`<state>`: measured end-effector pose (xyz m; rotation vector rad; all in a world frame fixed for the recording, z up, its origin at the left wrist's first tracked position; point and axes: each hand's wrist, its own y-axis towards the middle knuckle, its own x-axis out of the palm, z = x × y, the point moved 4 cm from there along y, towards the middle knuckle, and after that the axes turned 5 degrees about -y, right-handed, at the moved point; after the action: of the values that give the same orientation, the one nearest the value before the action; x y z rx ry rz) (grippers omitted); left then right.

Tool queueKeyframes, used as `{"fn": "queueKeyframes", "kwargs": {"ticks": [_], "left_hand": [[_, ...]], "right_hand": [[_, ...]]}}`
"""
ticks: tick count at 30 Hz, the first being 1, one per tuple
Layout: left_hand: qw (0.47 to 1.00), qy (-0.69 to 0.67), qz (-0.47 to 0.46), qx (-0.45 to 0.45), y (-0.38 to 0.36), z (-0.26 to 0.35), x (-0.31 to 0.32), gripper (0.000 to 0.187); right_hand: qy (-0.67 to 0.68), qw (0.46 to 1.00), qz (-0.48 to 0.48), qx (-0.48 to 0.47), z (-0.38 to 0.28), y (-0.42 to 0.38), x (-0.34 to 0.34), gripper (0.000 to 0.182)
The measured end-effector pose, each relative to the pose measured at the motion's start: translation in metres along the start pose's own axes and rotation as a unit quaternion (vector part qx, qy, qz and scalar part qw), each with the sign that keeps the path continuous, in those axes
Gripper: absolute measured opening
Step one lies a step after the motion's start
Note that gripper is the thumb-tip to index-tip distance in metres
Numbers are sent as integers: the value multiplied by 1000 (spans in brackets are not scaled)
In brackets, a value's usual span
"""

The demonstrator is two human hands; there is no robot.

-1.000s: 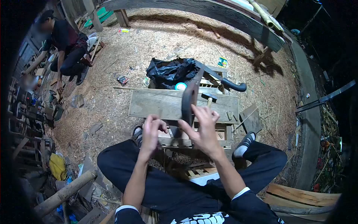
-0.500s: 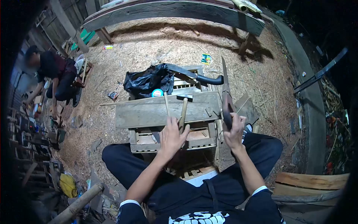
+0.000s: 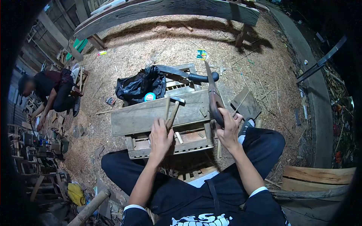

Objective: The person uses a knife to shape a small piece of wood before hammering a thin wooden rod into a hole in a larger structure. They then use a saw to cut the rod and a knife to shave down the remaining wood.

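My left hand (image 3: pixel 160 137) is closed at the near edge of a grey plank (image 3: pixel 147 115), around a pale wooden stick (image 3: pixel 166 107) and the handle of a hammer (image 3: pixel 173 113). The hammer's head rests on the plank. My right hand (image 3: pixel 227 130) grips the curved brown wooden handle of a machete (image 3: pixel 214 98), its narrow blade pointing up and away, just right of the plank. Beside that hand a thin stick (image 3: pixel 241 103) sticks out. A small wood offcut (image 3: pixel 203 112) lies on the plank, which sits across a slatted wooden crate (image 3: pixel 194 147) between my knees.
Behind the plank lie a black plastic bag (image 3: pixel 139 86), a round blue-and-white lid (image 3: pixel 149 97) and a black-handled knife (image 3: pixel 198 78). A long wooden beam (image 3: pixel 169 10) stands across the back. A person (image 3: pixel 52 90) crouches at the left. Wood shavings cover the ground.
The view has shifted a little. Both hands keep their holds, and the hammer handle now leans closer to the stick. The machete tilts more to the left.
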<state>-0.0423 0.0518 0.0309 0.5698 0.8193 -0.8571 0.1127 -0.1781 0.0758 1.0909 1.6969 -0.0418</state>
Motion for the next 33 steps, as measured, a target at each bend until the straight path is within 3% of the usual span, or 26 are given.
{"fn": "queueKeyframes", "kwargs": {"ticks": [4, 10, 12, 16, 28, 33], "left_hand": [[999, -41, -14, -8, 3, -10, -7, 40], [999, -22, 45, 16, 8, -23, -12, 29], [997, -20, 68, 12, 10, -28, -17, 25], [995, -7, 102, 15, 20, -52, -25, 23], [997, 25, 73, -19, 18, -25, -24, 37], [994, -5, 103, 38, 17, -15, -25, 25]], "right_hand": [[-9, 1000, 5, 5, 1, -2, 3, 66], [-22, 1000, 17, 5, -1, -6, 12, 62], [42, 997, -35, 52, -5, -2, 14, 49], [33, 991, -120, 56, -19, 8, 16, 52], [10, 996, -62, 64, -10, 1, 29, 31], [34, 995, -30, 85, -6, 1, 20, 32]]}}
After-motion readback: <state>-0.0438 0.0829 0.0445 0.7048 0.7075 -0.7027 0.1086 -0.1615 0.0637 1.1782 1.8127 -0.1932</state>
